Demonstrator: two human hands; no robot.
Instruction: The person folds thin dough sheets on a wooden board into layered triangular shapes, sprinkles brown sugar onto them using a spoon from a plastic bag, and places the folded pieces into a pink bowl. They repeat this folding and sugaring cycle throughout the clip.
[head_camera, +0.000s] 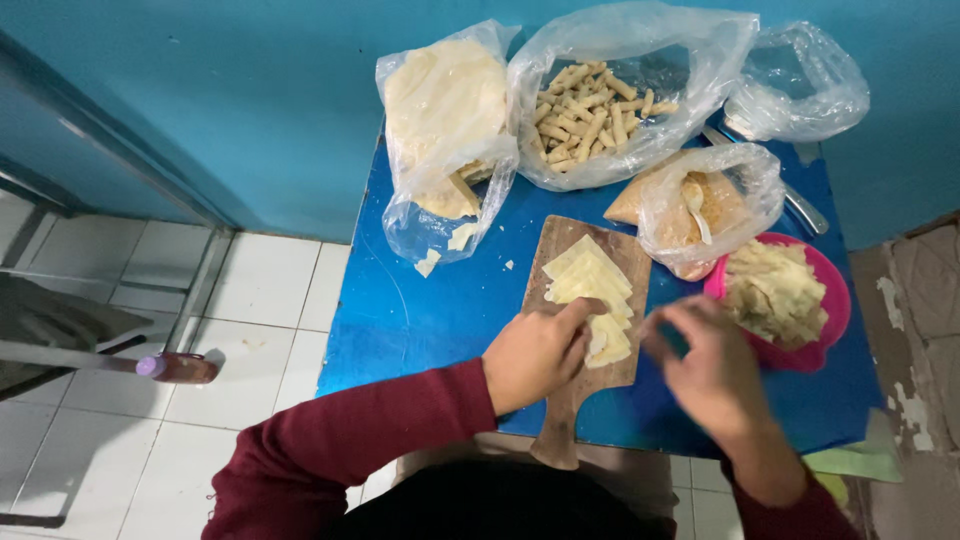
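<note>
The left hand (535, 352) rests on the near part of the wooden cutting board (590, 300), fingers curled and pressing the stack of pale dough sheets (590, 290) lying on it. The right hand (705, 365) hovers just right of the board, fingers loosely curled; whether it holds anything cannot be determined. Right of the board sits a pink bowl (825, 330) of cut sheets. Beyond the board stand a bag of crumbs (700, 205), a bag of rolled sticks (600, 105) and a bag of flat wrappers (445, 120).

blue table (420, 310), pale yellow dough sheets (588, 285), brown wooden board (590, 375), pink bowl (835, 310), maroon sleeve (340, 440)
</note>
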